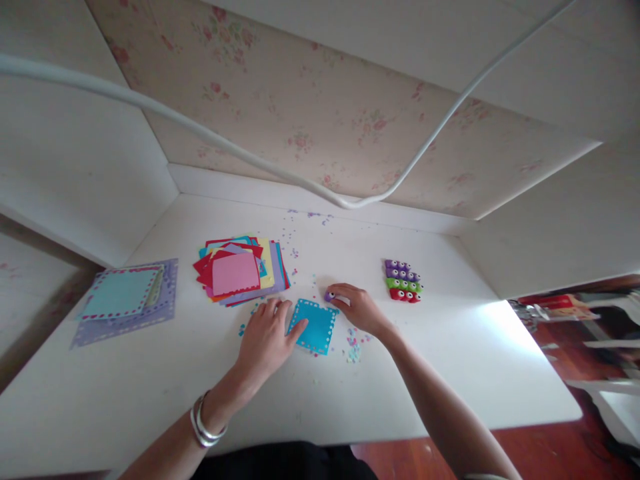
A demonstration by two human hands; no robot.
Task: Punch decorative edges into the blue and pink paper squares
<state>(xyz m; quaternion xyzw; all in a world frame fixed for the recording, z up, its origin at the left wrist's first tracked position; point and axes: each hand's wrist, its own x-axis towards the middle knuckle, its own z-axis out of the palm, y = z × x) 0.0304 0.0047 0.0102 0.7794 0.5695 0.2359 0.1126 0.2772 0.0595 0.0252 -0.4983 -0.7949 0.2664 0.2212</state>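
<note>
Blue hole-edged paper square (320,325) flat, between front and back edges of counter (490,367). Left hand (267,335): grip loose, part-open, thumb over square's left edge. Right hand (359,308): grip pinched round purple googly-eyed piece (329,297), by square's far right corner.

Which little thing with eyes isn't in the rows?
The purple one in the right hand; the others sit in rows on the table, farther right.

The bare, ungloved left hand (265,338) lies palm down, fingers loosely curved, thumb stretched sideways; the bare, ungloved right hand (362,309) pinches thumb against fingers, sleeveless forearms (440,400) angling inward
</note>
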